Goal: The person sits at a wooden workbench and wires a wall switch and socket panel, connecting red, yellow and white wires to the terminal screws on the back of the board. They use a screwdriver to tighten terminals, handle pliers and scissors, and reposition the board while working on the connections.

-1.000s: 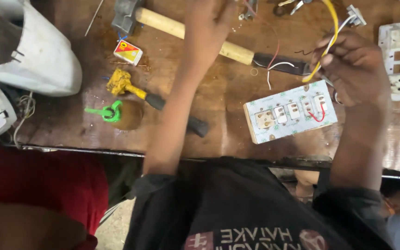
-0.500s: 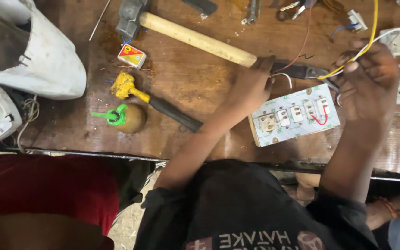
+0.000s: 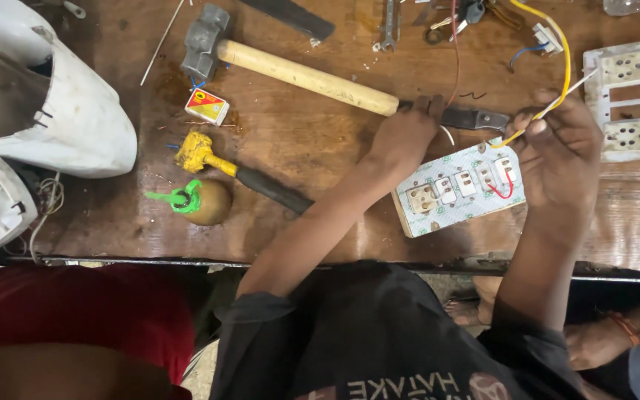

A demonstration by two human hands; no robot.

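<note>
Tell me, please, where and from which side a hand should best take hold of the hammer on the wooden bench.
Best grip the hammer on its pale wooden handle, around the bare middle, coming from above. It lies flat and slanted, the grey metal head at the upper left. The lower right end sits beside the left hand, so that end looks crowded.
</note>
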